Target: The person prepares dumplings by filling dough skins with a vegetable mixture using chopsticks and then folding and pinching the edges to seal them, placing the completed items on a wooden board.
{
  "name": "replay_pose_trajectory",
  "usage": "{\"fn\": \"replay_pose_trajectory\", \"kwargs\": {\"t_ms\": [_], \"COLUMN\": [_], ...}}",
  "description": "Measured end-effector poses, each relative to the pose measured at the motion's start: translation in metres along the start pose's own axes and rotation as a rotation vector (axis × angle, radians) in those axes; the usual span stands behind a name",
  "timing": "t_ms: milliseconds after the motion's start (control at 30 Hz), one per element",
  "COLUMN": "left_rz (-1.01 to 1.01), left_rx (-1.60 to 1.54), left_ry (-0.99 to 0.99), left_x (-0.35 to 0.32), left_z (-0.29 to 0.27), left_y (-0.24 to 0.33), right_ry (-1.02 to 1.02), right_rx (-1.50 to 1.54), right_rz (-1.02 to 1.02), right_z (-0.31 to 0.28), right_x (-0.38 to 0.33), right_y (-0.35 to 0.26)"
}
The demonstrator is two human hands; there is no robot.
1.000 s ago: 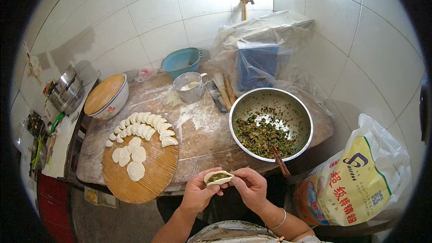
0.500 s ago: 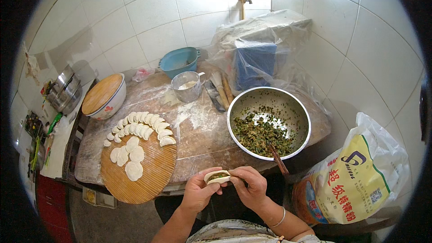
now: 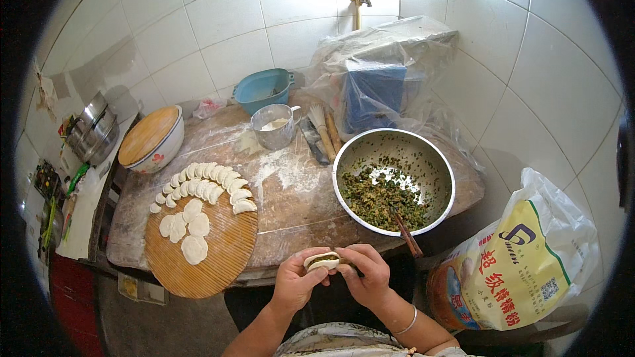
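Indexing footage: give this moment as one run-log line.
left hand: holds folded white dough wrapper; right hand: pinches one end; wrapper: part-open, green filling showing; nearby: round silver metal bowl

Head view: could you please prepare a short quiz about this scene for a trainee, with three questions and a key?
1. True or false: the left hand and the right hand both touch the half-open dumpling.
2. Which leans on the rim of the steel bowl: (a) the clear jug, (b) the chopsticks, (c) the blue basin?
3. Fill in the shape: the flat wrappers lie on a ____ wooden board.

Key: 1 true; 2 b; 3 round.
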State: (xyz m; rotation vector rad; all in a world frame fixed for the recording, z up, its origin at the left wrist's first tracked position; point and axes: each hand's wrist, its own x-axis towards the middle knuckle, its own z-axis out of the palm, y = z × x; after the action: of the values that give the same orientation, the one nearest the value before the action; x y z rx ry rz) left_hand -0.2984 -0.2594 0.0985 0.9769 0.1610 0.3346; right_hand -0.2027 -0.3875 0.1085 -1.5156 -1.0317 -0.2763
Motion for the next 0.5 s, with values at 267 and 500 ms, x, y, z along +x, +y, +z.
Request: {"fn": "replay_pose_trajectory", "kwargs": {"t_ms": [267,500], "left_rz": [0.029,0.057], "left_rx": [0.122,0.144], "left_ry": [-0.007,0.003], "left_x": [-0.0006,0.0], "left_z": [0.0003,-0.0016], "left_y": [-0.0025,-0.0047], "right_ry": [-0.022,0.01], "right_rx": [-0.036,-0.01], "right_rz": [0.022,-0.041], "right_z": [0.0,0.0027], "right_x": [-0.0068,-0.0003], "right_y": [0.0065,0.0037]}}
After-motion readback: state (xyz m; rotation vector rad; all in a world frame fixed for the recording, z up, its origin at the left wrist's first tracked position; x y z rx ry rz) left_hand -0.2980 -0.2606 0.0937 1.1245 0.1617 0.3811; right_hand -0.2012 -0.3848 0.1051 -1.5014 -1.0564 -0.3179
